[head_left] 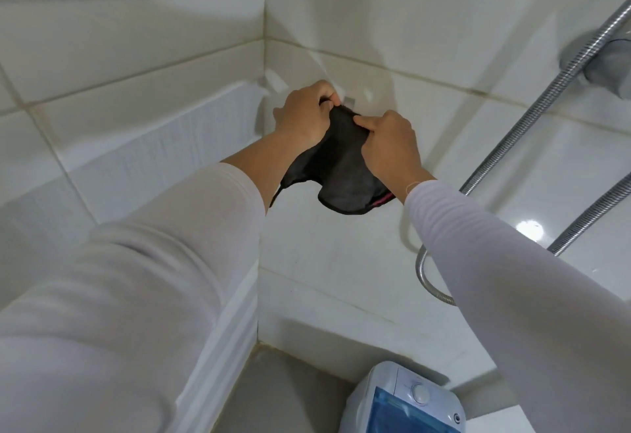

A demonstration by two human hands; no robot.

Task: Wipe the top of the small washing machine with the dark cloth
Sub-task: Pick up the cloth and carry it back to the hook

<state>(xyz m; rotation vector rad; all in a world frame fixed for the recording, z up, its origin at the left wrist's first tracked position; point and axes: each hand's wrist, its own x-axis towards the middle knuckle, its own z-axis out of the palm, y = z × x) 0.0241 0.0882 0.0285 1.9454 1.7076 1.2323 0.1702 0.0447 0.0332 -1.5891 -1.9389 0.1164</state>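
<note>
Both arms reach up toward the tiled corner. My left hand (305, 112) and my right hand (389, 145) both grip the top of the dark cloth (338, 173), which hangs down between them against the wall, with a black hem and a bit of red trim at its lower edge. A small metal hook (350, 101) shows on the wall just above the cloth. Far below, at the bottom edge, stands the small washing machine (406, 402), white with a blue translucent lid and a round dial on its top.
White tiled walls meet in a corner behind the hands. A chrome shower hose (532, 115) runs diagonally at the right from a wall fitting (604, 67) and loops down behind my right sleeve. Grey floor lies left of the machine.
</note>
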